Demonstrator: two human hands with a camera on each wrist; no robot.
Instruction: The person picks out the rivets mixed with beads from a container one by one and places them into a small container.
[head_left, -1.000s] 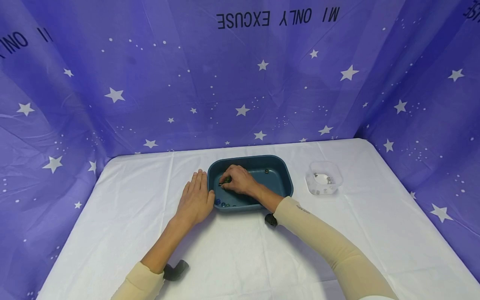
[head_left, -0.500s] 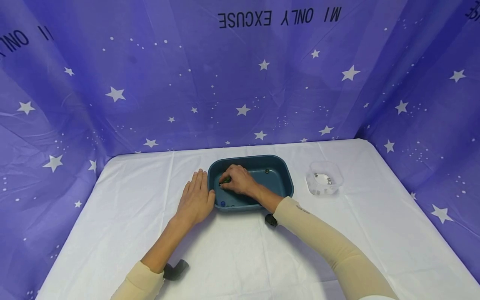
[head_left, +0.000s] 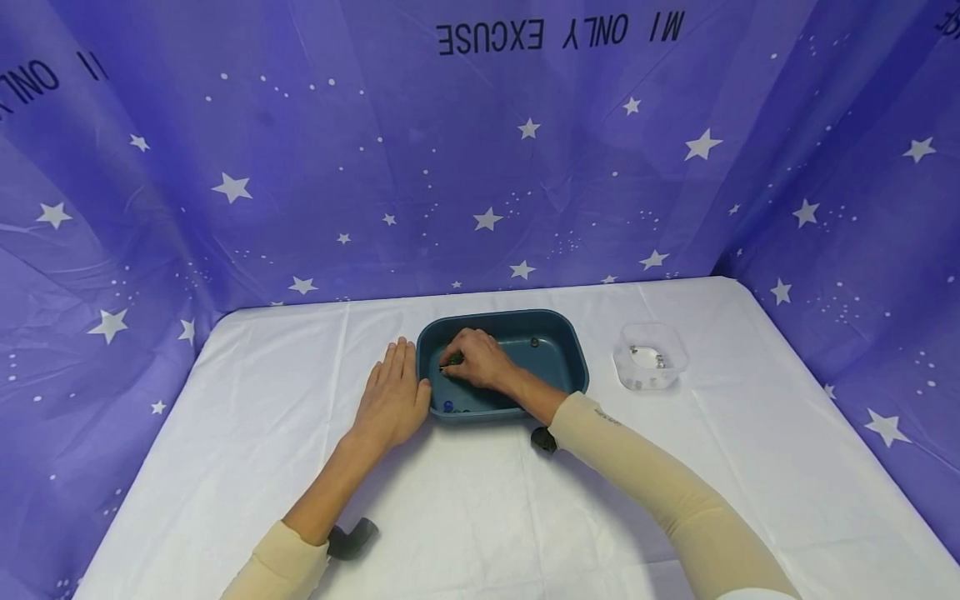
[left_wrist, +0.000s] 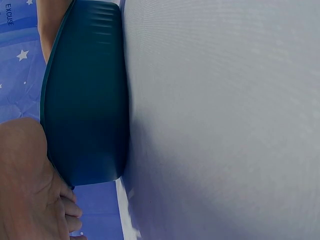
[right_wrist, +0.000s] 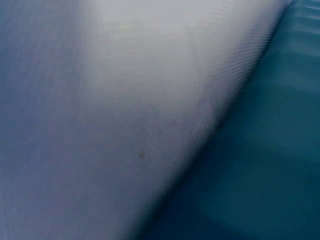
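Observation:
A dark teal rectangular tub (head_left: 567, 350) stands on the table. My right hand (head_left: 480, 360) reaches down inside its left half, with thumb and fingertips pinching a dark green marble (head_left: 454, 358) that the fingers partly cover. Along the near left corner of the tub floor lie a blue marble (head_left: 448, 407) and darker small marbles; one more dark marble (head_left: 535, 342) sits near the far right. My left hand (head_left: 390, 398) lies along the tub's left outer wall with straight fingers, its thumb at the rim. In the left wrist view the same hand's palm (left_wrist: 22, 185) borders the tub rim.
To the right stands a small clear plastic container (head_left: 650, 358) with several small shiny pieces in it. White cloth (head_left: 465, 517) covers the table. A purple star-printed curtain (head_left: 420, 167) hangs behind and at both sides. Dark wrist devices (head_left: 354, 540) protrude below the sleeves.
In the near left corner of the tub, the blue marble has rolled slightly right and fewer marbles show there. Both hands keep nearly the same position.

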